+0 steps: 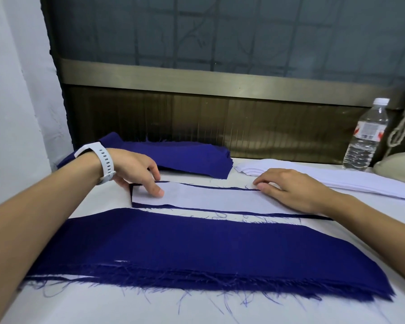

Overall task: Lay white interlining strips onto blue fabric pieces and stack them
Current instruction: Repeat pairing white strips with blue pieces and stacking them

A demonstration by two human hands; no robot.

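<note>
Nearest you, low in the frame, a stack of blue cloth [173, 249] lies across the table [126, 307], its near edge frayed. Just beyond it, mid-frame, a white strip [208, 198] lies on a blue piece [302, 216], of which only thin borders show. Your left hand [136, 167] presses fingertips on the strip's left end. Your right hand [290, 188] lies flat over its right end and hides it. Neither hand grasps anything. Farther back are a blue pile [185, 157], a pile of white strips [337, 178] cut off at the right edge, and a bottle [366, 134].
</note>
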